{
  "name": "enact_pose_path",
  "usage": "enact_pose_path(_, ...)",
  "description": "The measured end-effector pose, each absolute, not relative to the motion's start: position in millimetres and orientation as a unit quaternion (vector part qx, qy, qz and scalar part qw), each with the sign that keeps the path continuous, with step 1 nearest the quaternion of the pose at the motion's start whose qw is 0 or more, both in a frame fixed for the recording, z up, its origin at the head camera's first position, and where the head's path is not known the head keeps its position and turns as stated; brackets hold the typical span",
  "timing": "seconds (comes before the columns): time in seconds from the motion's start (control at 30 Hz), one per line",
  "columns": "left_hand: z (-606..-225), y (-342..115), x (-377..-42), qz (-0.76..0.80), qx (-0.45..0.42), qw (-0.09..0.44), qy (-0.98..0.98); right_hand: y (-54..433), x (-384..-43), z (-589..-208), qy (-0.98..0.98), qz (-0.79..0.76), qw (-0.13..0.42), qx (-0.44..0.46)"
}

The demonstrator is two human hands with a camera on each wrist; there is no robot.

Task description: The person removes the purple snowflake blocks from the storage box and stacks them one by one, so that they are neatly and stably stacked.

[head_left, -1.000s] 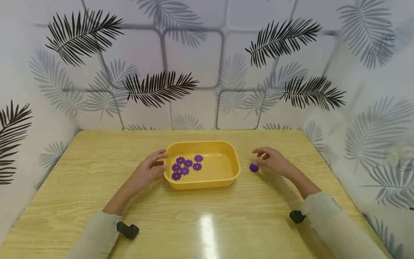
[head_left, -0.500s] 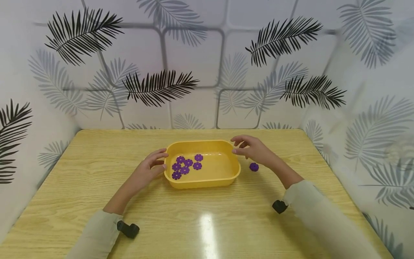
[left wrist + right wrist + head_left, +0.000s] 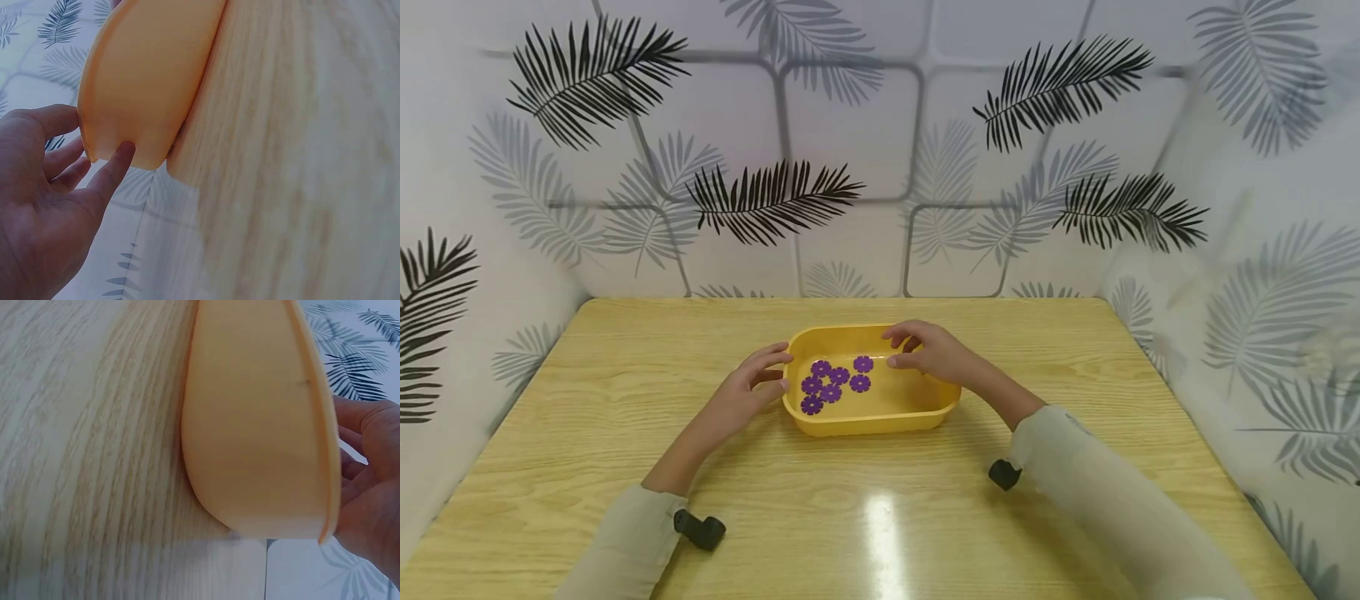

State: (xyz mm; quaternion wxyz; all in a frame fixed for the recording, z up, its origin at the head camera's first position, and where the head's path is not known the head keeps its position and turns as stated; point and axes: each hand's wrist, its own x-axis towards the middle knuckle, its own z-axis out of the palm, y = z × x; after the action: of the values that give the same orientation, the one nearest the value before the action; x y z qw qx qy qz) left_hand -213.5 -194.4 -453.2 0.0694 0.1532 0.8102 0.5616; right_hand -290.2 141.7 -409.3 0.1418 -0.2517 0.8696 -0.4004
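The yellow plastic tray (image 3: 872, 427) stands on the table, with several purple flower-shaped pieces (image 3: 831, 392) at its left side. My left hand (image 3: 739, 404) is at the tray's left end, fingertips right at the rim. In the left wrist view its thumb (image 3: 122, 156) lies against the outer wall. My right hand (image 3: 934, 354) reaches over the right end, thumb and fingers apart and loosely bent inside the tray, with no piece showing between them. In the right wrist view the tray wall (image 3: 256, 425) hides its fingertips.
The wooden table (image 3: 790, 517) surrounds the tray and ends at a leaf-patterned wall covering (image 3: 850, 258) behind. A black wrist camera (image 3: 700, 530) sits on the left sleeve, another camera (image 3: 1004, 474) on the right one.
My right hand has moved left from beside the purple piece on the table, across the rim, into the tray. My forearm now covers that piece's spot. The left hand has stayed put.
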Motion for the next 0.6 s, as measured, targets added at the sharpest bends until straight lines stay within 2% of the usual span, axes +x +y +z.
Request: enact_pose_path(0.6, -457, -194, -216, 0.573, 0.150, 0.073, 0.803, 107, -302, -434, 0.895, -0.323, 0.147, -0.272)
